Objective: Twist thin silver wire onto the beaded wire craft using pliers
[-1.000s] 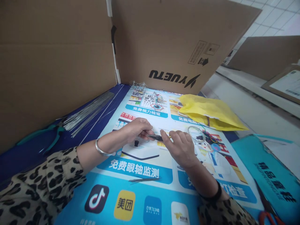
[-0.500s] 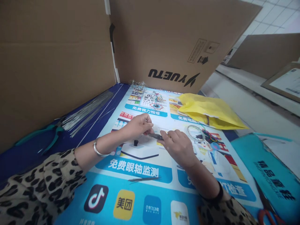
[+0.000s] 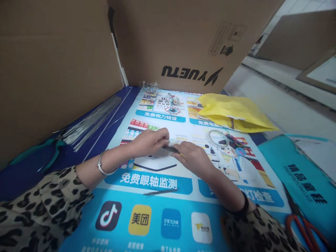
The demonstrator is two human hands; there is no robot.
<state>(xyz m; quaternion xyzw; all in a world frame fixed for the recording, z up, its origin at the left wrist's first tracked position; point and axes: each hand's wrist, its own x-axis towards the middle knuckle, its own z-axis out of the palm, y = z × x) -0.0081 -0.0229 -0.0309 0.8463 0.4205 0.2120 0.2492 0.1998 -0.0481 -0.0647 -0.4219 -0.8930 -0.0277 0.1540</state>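
Observation:
Wrapped round a pair of pliers, my right hand points their dark jaws leftward. The handles are mostly hidden in the palm. My left hand is closed in a pinch at the jaw tips. Whatever lies between its fingertips is too small to make out. Both hands are over the printed poster mat. Nearer to me, a few short thin wire pieces rest on the mat.
A bundle of straight wires and teal-handled pliers lie left. Tangled wire pieces sit behind, before cardboard. To the right are a wire coil, yellow bag, teal bag and red-handled scissors.
The camera view has tilted slightly, moving the far scene upward and left. My right hand has rolled a little around the pliers. Both hands stay together at the jaws.

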